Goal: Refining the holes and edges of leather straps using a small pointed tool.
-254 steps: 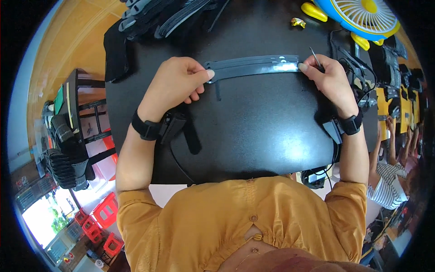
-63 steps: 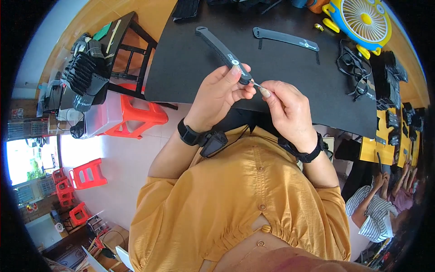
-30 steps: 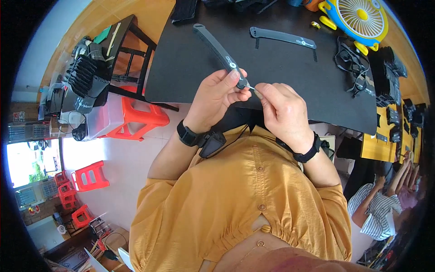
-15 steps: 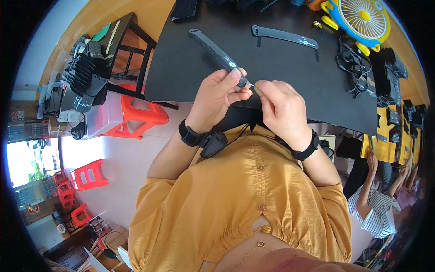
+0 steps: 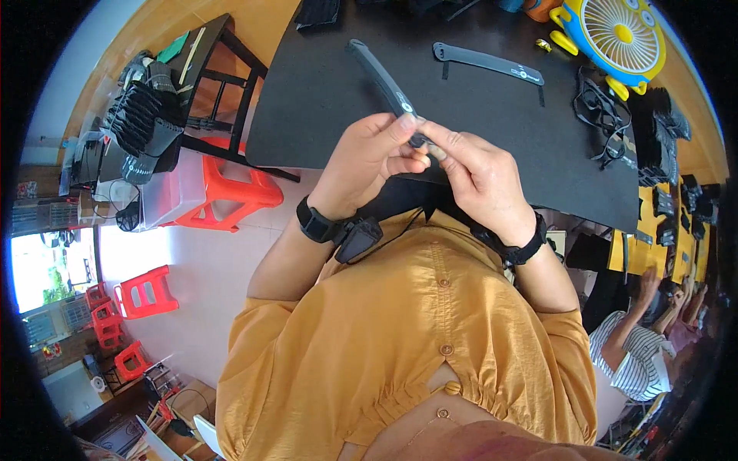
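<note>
My left hand [image 5: 365,157] is closed around the lower end of a long dark grey strap [image 5: 377,71], which angles up and away over the black table [image 5: 315,115]. My right hand [image 5: 488,180] is pinched at that same end, its fingertips touching the left fingers. The thin metal tool seen in it a moment ago is mostly hidden by the fingers. A second grey strap [image 5: 480,60] with a printed mark lies across the table, beyond my hands.
A fan [image 5: 623,38], black cords [image 5: 596,115] and black stacks [image 5: 657,138] occupy the table's right. Left are a side table [image 5: 207,69] with black pieces and red stools [image 5: 238,203]. Co-workers [image 5: 630,346] work at yellow tables [image 5: 638,253] on the right.
Earlier both hands stretched a strap across the table; since then one strap lies there and another is held upright-angled. Lately my right fingers have moved up-left, closer against my left fingers.
</note>
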A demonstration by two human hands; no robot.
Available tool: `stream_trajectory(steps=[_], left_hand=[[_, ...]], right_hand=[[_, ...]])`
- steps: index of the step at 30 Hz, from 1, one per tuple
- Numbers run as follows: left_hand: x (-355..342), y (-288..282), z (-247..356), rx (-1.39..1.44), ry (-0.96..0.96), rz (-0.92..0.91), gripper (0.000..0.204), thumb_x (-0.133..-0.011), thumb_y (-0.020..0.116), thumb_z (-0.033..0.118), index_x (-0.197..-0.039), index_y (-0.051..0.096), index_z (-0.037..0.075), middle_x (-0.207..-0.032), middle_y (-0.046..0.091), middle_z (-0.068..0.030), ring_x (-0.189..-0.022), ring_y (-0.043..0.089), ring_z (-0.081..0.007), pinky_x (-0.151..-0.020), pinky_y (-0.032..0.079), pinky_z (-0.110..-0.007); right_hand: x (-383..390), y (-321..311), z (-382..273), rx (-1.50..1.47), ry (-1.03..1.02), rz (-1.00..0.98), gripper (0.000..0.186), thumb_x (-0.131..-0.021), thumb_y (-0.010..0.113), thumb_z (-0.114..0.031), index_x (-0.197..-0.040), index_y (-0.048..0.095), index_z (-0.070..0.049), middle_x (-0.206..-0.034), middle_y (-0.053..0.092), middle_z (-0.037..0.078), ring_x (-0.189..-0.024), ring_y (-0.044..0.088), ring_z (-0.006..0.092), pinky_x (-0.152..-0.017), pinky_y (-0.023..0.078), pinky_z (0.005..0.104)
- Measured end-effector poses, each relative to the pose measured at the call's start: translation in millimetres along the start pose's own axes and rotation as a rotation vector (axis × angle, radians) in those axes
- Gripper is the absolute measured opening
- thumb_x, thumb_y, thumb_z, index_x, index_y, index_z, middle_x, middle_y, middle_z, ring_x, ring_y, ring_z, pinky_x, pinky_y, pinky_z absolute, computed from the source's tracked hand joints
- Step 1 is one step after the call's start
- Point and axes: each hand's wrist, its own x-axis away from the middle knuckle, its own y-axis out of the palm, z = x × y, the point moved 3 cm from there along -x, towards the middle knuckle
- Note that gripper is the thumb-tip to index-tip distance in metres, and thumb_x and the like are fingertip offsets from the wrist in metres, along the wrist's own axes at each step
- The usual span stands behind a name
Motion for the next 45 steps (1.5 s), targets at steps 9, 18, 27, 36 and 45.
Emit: stream_trajectory(steps=[9,18,27,36,45], left_hand=[[4.4,2.6,-5.1,-0.51,-0.013,0.158,0.036,-0.101,0.054,0.033,-0.09,0.06,0.0,-0.072,0.063,-0.0069,-0.06,0.064,-0.0121,-0.054,0.053,-0.022],[9.4,4.1,-6.7,-0.656,0.28,0.136,0.031,-0.103,0.052,0.022,-0.081,0.054,0.001,-0.065,0.057,-0.0043,-0.055,0.059,-0.0102,-0.047,0.048,-0.023],[17.3,5.3,-2.5,-0.592,0.361,0.07,0.032,-0.103,0.049,0.019,-0.077,0.051,0.002,-0.065,0.055,-0.0053,-0.053,0.056,-0.0107,-0.043,0.043,-0.022],[20.6,-2.1,-6.9,-0.208,0.305,-0.052,0.034,-0.103,0.048,0.023,-0.078,0.054,0.002,-0.065,0.056,-0.005,-0.051,0.054,-0.0093,-0.045,0.041,-0.021],[25.7,-2.6,-1.9,-0.62,0.367,0.104,0.034,-0.101,0.054,0.025,-0.075,0.056,0.003,-0.059,0.053,-0.0003,-0.051,0.05,-0.0076,-0.047,0.039,-0.024]], right_hand=[[0.0,13.2,14.3,-0.181,0.182,-0.024,0.031,-0.089,0.058,0.0,-0.115,0.07,-0.013,-0.097,0.071,0.012,-0.083,0.069,0.0245,-0.073,0.055,0.0332],[-5.8,14.5,7.2,-0.196,0.007,0.068,0.027,-0.088,0.059,0.004,-0.11,0.07,-0.006,-0.109,0.07,0.013,-0.1,0.069,0.0274,-0.085,0.055,0.0326],[-3.6,22.1,2.5,-0.465,0.216,0.114,0.021,-0.091,0.062,-0.001,-0.11,0.071,-0.004,-0.104,0.07,0.013,-0.094,0.068,0.0231,-0.08,0.053,0.0289],[-15.2,17.2,-0.4,-0.418,-0.017,0.073,0.017,-0.089,0.069,-0.007,-0.105,0.073,-0.004,-0.099,0.069,0.009,-0.089,0.066,0.0176,-0.078,0.052,0.0281],[-10.8,35.8,-0.7,-0.563,0.225,0.14,0.009,-0.09,0.066,-0.006,-0.098,0.068,-0.001,-0.096,0.066,0.009,-0.084,0.064,0.0161,-0.075,0.05,0.0277]])
